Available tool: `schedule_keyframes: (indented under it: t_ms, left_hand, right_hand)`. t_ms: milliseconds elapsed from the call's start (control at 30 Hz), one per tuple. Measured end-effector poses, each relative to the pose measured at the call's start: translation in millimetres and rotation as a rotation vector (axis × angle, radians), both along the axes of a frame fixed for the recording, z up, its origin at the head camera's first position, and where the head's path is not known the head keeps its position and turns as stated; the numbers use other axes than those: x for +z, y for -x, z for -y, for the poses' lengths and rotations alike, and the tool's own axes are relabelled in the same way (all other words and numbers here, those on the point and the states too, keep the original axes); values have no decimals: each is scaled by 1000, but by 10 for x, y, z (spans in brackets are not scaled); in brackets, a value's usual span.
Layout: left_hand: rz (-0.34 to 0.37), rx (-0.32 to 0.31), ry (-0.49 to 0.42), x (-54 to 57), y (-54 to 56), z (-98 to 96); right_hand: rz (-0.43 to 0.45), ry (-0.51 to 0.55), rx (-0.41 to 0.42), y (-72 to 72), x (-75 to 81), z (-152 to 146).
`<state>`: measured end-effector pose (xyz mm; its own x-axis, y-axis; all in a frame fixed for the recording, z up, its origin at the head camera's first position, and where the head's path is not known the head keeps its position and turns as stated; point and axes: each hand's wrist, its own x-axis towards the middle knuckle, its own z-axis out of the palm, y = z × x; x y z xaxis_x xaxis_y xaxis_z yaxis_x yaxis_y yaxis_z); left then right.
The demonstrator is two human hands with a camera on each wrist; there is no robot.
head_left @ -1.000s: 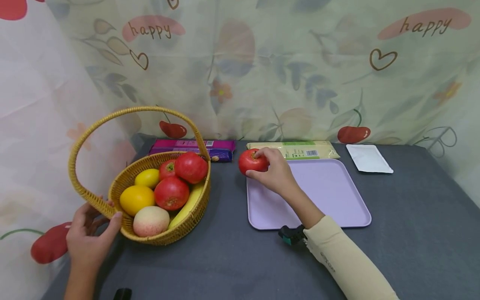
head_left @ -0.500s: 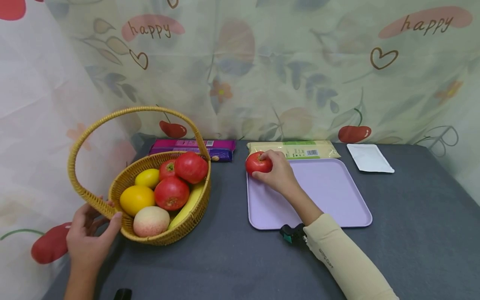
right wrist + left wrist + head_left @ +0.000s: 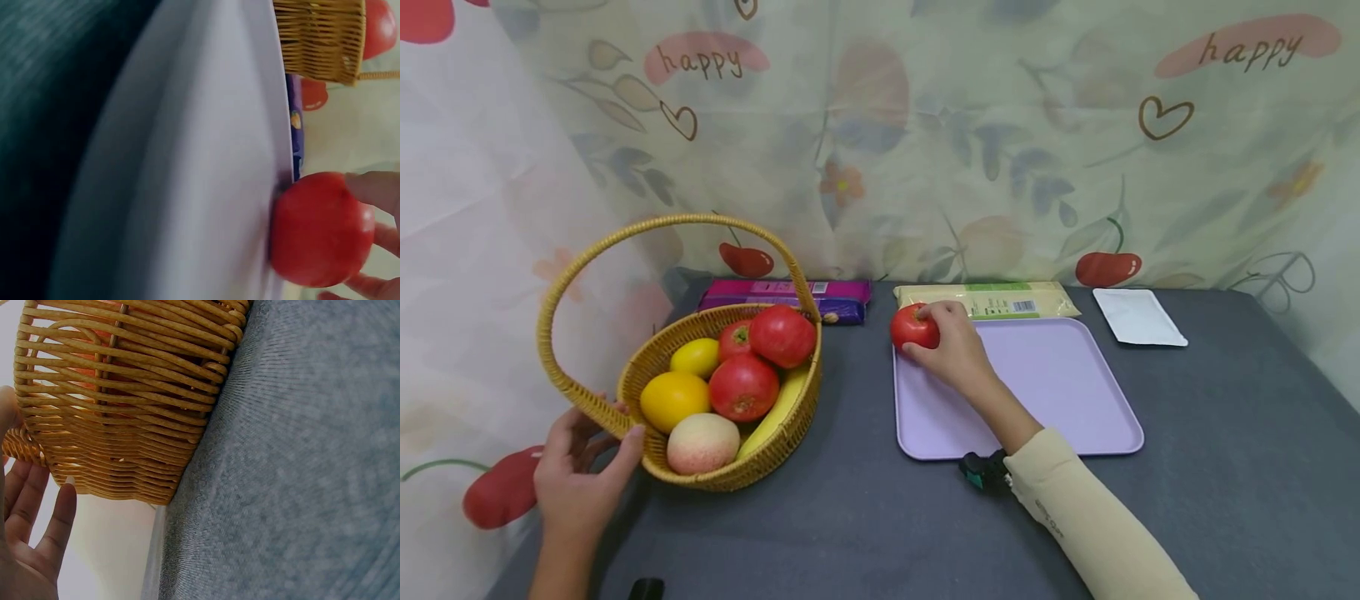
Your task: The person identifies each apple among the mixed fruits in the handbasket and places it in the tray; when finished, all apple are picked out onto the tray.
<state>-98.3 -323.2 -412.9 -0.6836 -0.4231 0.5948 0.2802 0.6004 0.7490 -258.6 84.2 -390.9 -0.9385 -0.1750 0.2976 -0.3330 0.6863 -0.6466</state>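
My right hand (image 3: 953, 348) holds a red tomato (image 3: 913, 327) between thumb and fingers at the far left corner of a lilac tray (image 3: 1045, 392). In the right wrist view the tomato (image 3: 322, 230) meets the tray's surface. On the left, my left hand (image 3: 582, 467) holds the rim of a wicker basket (image 3: 808, 408) by the foot of its tall handle. Inside lie several fruits: red pomegranates (image 3: 743, 387), a smaller red fruit (image 3: 733, 339), a yellow lemon (image 3: 696, 357), an orange-yellow fruit (image 3: 674, 401), a pale peach (image 3: 703, 443) and a banana (image 3: 775, 417).
Behind the basket lie purple snack packets (image 3: 842, 300). A cream packet (image 3: 1022, 300) stretches along the tray's far edge, with a white sachet (image 3: 1138, 317) to its right. A patterned curtain (image 3: 880, 150) hangs at the back of the grey tabletop (image 3: 835, 533).
My right hand has carried the tomato slightly right and onto the tray's far left corner, then stayed nearly still. My left hand and the basket have kept their place.
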Motion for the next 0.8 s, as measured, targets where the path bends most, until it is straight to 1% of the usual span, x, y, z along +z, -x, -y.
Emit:
schedule_keyframes:
  t_ms: [67,167,300,433,567,667,733,800]
  left_hand:
    - [-4,-3,2,-4,4,1]
    - [-10,-4,8,-4,7,3]
    - [-6,-4,15,-8,10,4]
    - [2,-1,17,-11,14,5]
    - [7,2,21,-15,19,3]
    - [4,-3,22,-13,18,3]
    - [-3,-8,18,-8,14,3]
    - [-8,-9,15,-4,9,4]
  right_hand:
    - [-85,-66,19,-29,33,30]
    - [-246,-182,63,-83,130,109]
    - [-446,-309,148,-140,268,253]
    - [-614,-410,248,-163,354,423]
    - [-758,-489,334,-179,387,599]
    - [-861,-539,360,-191,411,730]
    - [-903,-567,368,-197,437,817]
    - [-909,-601,385,-204,474,904]
